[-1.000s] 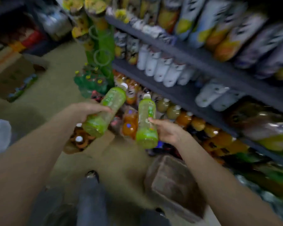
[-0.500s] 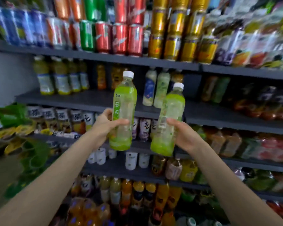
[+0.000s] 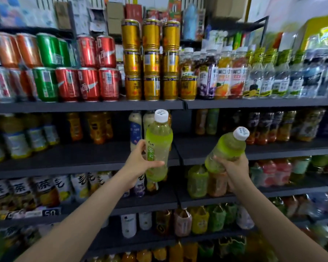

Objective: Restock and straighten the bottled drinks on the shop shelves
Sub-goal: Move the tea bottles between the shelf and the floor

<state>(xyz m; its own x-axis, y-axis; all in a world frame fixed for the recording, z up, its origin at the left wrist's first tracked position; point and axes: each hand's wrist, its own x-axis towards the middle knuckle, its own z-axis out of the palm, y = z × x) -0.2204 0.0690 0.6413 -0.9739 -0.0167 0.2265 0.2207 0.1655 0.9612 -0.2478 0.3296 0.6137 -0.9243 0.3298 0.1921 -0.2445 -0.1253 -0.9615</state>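
My left hand [image 3: 140,161] grips an upright green drink bottle [image 3: 158,142] with a white cap around its lower half. It is held in front of the second shelf [image 3: 80,157], near two cream-coloured bottles [image 3: 135,129]. My right hand [image 3: 233,167] grips a second green bottle [image 3: 225,148] near its base. That bottle tilts to the right, its white cap pointing toward a bare stretch of the second shelf on the right bay [image 3: 197,146].
The top shelf holds stacked red, green and orange cans [image 3: 70,69], gold cans [image 3: 151,61] and juice bottles [image 3: 227,72]. Lower shelves carry rows of tea and juice bottles [image 3: 197,180]. A dark upright [image 3: 178,154] divides the two shelf bays.
Both bottles have risen from the lower shelves to the second shelf level. The right bottle has tilted to the right and moved away from the left one.
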